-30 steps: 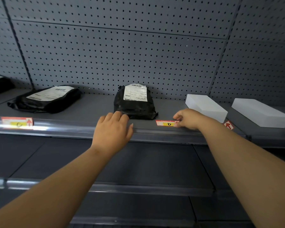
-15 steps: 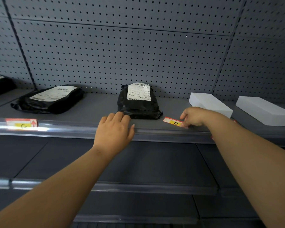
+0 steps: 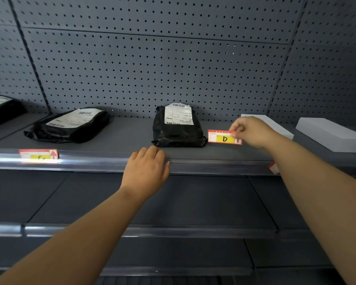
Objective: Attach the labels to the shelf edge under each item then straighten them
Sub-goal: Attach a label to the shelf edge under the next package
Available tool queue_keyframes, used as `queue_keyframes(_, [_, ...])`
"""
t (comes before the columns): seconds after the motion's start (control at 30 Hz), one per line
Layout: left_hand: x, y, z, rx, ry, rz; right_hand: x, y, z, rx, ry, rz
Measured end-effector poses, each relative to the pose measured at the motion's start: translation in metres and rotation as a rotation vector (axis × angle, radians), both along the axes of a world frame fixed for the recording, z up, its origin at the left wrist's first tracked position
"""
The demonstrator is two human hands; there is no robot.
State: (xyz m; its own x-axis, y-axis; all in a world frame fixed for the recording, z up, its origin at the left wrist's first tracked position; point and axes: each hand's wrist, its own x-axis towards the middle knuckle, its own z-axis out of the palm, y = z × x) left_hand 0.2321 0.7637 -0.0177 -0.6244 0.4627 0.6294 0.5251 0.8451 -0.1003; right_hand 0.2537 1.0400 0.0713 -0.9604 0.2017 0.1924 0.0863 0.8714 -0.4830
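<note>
My right hand [image 3: 253, 131] pinches the right end of a red and yellow label marked D [image 3: 224, 137], held above the shelf just right of the middle black parcel [image 3: 178, 126]. My left hand [image 3: 147, 169] rests palm down on the clear shelf edge strip [image 3: 103, 162] below that parcel, holding nothing. A label marked C [image 3: 38, 156] sits in the strip at the left, under another black parcel [image 3: 70, 125]. A further red label [image 3: 273, 167] shows partly at the strip beside my right forearm.
Two white boxes [image 3: 329, 133] [image 3: 275, 124] lie on the shelf to the right. A third black parcel [image 3: 2, 109] is at the far left. Grey pegboard [image 3: 152, 68] backs the shelf, and lower shelves [image 3: 152, 202] run beneath.
My right hand has lifted the D label off the shelf edge and raised it, turning its face toward me. My left hand has stayed on the strip.
</note>
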Motion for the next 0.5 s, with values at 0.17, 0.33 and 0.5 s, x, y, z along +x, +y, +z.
queue_keyframes(0.17, [-0.001,-0.003,-0.011,-0.032,-0.02,0.005,0.005,-0.031,-0.003,-0.042,0.086,0.084])
queue_keyframes(0.33, [-0.003,-0.006,-0.015,-0.047,-0.025,0.007,0.007,-0.057,-0.011,-0.07,0.125,0.118])
queue_keyframes(0.5, [-0.003,-0.005,-0.016,-0.05,-0.042,0.018,0.006,-0.072,-0.022,-0.122,0.14,0.13])
